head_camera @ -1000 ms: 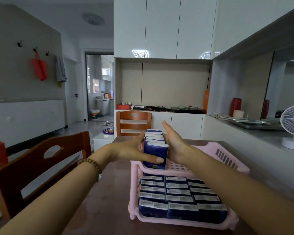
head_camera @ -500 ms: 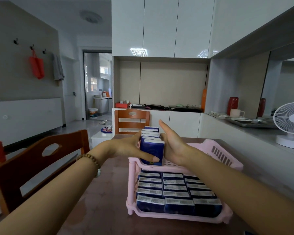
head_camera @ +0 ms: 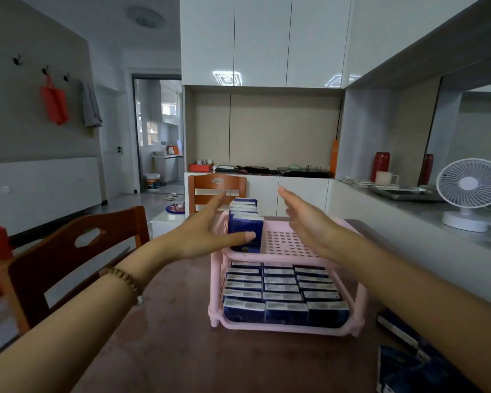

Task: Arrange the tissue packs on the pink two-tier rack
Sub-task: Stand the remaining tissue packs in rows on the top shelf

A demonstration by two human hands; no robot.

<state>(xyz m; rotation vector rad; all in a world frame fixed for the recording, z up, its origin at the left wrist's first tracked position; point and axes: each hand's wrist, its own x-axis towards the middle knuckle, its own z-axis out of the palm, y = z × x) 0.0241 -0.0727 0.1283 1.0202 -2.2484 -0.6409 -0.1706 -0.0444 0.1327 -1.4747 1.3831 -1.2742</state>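
On the brown worktop (head_camera: 182, 350) in front of us stands a pink two-tier rack (head_camera: 284, 329). Its lower tier is packed with dark blue tissue packs (head_camera: 281, 296), laid in three columns. On the upper tier, one row of upright packs (head_camera: 245, 226) runs front to back along the left side, and the perforated pink floor (head_camera: 287, 242) to its right is bare. Our left hand (head_camera: 201, 236), with a beaded bracelet (head_camera: 125, 279) at the wrist, is spread flat beside this row, fingers straight, the thumb touching the face of the front pack. Our right hand (head_camera: 309, 222) hovers over the upper tier with straight fingers, holding nothing, apart from the row. More blue packs (head_camera: 400, 364) lie on the worktop at the lower right. A wooden chair (head_camera: 68, 251) stands to the left, and a white fan (head_camera: 469, 188) on the side counter at the right.
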